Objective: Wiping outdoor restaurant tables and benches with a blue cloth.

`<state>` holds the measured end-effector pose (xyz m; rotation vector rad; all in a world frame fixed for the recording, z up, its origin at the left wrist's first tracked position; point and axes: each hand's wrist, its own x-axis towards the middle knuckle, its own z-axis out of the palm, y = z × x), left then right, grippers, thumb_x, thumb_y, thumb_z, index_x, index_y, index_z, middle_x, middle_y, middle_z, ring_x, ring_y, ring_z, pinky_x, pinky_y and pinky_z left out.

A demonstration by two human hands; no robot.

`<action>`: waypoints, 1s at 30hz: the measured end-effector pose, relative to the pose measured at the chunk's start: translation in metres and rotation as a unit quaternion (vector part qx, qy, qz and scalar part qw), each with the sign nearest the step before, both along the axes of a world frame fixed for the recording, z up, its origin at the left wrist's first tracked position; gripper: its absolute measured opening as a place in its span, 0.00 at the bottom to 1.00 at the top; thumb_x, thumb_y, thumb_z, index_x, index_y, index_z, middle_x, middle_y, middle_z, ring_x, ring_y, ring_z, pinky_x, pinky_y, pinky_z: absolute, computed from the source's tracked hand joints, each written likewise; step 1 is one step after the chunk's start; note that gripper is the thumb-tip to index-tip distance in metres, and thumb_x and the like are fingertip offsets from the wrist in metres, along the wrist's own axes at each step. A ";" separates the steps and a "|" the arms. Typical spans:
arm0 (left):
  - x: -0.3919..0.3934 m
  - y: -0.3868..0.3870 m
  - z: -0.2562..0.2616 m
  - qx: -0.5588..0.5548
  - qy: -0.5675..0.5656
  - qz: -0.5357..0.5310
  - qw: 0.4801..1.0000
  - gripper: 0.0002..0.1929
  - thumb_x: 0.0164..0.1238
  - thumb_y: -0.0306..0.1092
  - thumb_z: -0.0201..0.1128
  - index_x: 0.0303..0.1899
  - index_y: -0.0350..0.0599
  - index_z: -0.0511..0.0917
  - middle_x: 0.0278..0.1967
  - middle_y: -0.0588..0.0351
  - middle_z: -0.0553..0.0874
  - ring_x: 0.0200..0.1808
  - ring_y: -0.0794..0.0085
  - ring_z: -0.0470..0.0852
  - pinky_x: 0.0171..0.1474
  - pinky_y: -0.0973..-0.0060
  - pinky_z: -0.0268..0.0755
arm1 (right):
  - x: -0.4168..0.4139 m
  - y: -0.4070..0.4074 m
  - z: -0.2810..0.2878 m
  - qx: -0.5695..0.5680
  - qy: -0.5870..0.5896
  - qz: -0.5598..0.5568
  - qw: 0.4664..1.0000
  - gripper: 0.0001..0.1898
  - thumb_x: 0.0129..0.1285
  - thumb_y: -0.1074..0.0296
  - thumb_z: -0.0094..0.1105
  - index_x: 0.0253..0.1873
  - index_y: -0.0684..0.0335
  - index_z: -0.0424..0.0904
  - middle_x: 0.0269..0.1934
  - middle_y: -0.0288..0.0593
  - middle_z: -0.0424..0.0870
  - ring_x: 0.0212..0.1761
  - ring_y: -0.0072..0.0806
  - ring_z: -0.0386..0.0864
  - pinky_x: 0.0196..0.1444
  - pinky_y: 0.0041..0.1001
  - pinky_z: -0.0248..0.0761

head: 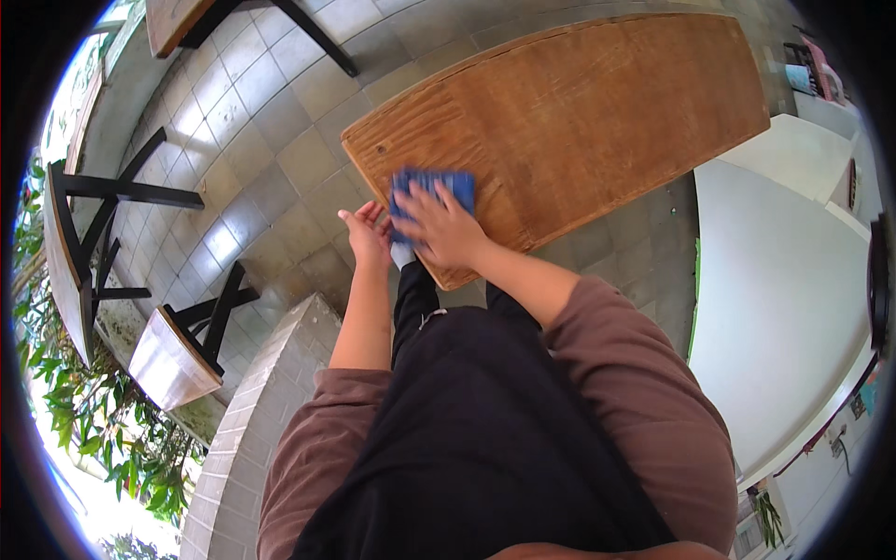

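Observation:
My right hand (446, 227) lies over a folded blue cloth (459, 184) near the close left corner of a brown wooden tabletop (595, 105). Its fingers are spread across the cloth and slightly blurred, as is the cloth. Part of the cloth reaches the table's left edge. My left hand (369, 234) hangs just off that edge, beside the cloth, palm turned up and fingers apart. I see nothing in it. Whether its fingertips touch the cloth or the table edge, I cannot tell.
A tabletop and bench (171, 360) with black legs stand at left, another wooden top (175, 24) at upper left. A low white brick wall (262, 406) rises close on my left, with leafy plants (84, 427) beyond. A large white panel (784, 301) fills the right. Tiles (308, 150) cover the floor.

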<state>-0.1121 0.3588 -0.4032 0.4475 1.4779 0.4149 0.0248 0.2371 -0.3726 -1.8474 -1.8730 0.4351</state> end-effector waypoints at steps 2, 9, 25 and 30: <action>0.029 0.003 0.005 0.042 0.019 0.000 0.999 0.34 0.78 0.65 0.36 0.57 0.43 0.73 0.52 0.52 0.80 0.46 0.62 0.78 0.55 0.65 0.70 | 0.019 -0.063 -0.005 -0.008 0.021 0.084 0.996 0.30 0.56 0.54 0.66 0.66 0.42 0.73 0.76 0.43 0.61 0.79 0.44 0.54 0.76 0.56 0.42; 0.115 -0.015 0.034 0.326 0.312 -0.170 0.876 0.27 0.79 0.50 0.46 0.66 0.36 0.67 0.59 0.39 0.77 0.60 0.47 0.76 0.61 0.54 0.68 | 0.152 -0.121 -0.003 -0.075 -0.128 -0.337 0.930 0.32 0.61 0.53 0.63 0.71 0.41 0.67 0.78 0.47 0.55 0.80 0.52 0.48 0.75 0.62 0.37; 0.130 -0.017 0.037 0.269 0.514 -0.195 0.791 0.30 0.77 0.55 0.41 0.64 0.38 0.69 0.60 0.39 0.78 0.60 0.43 0.76 0.60 0.51 0.69 | 0.311 0.021 0.003 -0.068 -0.193 -0.413 0.887 0.25 0.69 0.47 0.49 0.70 0.40 0.70 0.76 0.50 0.58 0.79 0.52 0.52 0.77 0.59 0.37; 0.127 -0.016 0.041 0.244 0.516 -0.197 0.797 0.30 0.77 0.54 0.41 0.65 0.37 0.69 0.61 0.38 0.78 0.61 0.43 0.75 0.61 0.52 0.69 | 0.305 -0.095 -0.005 -0.049 -0.171 -0.441 0.880 0.28 0.68 0.51 0.53 0.73 0.42 0.66 0.77 0.52 0.55 0.79 0.55 0.50 0.75 0.60 0.38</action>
